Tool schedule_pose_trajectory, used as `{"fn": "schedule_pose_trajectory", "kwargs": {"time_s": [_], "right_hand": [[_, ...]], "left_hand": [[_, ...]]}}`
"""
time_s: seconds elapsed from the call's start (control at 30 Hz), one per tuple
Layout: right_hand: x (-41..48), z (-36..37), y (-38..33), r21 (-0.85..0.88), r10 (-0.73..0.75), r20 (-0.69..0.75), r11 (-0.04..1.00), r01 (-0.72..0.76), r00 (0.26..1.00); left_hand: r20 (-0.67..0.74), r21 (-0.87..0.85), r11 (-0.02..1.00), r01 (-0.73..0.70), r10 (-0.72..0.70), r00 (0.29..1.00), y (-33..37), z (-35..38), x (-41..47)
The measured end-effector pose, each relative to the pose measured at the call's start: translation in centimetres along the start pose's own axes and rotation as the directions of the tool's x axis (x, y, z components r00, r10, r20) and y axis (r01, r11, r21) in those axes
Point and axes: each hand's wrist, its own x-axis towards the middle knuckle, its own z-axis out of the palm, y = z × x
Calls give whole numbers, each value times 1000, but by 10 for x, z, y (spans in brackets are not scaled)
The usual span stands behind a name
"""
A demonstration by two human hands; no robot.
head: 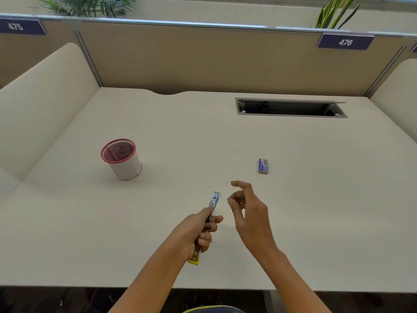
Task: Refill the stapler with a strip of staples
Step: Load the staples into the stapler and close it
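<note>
My left hand (198, 231) grips a small yellow and metal stapler (214, 199) around its middle, above the desk. Its metal front end points away from me, and its yellow rear end sticks out below my palm. My right hand (248, 213) hovers just right of the stapler's front end, fingers loosely curled and apart, holding nothing that I can see. A small blue staple box (263, 166) lies on the desk farther back and to the right of both hands. No loose strip of staples is visible.
A red-rimmed mesh pen cup (121, 159) stands on the left of the cream desk (203, 136). An open cable slot (291, 107) is set in the desk's back right. Tan partition panels wall the back and sides.
</note>
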Motion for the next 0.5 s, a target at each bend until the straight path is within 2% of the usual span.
{"fn": "schedule_pose_trajectory", "kwargs": {"time_s": [0.1,0.2,0.3,0.5], "right_hand": [[-1,0,0,6,0,-7,1000,0,1000],[-3,0,-1,2,-12,-6,1000,12,1000],[-5,0,-1,-37,-49,22,998,49,999],[-9,5,1,-186,-168,213,960,208,963]], "left_hand": [[-8,-7,1000,-16,16,1000,1,0,-1],[38,-88,996,-21,25,999,1,0,-1],[83,-161,982,-96,111,990,1,0,-3],[39,-303,914,-271,296,954,10,-6,-1]]}}
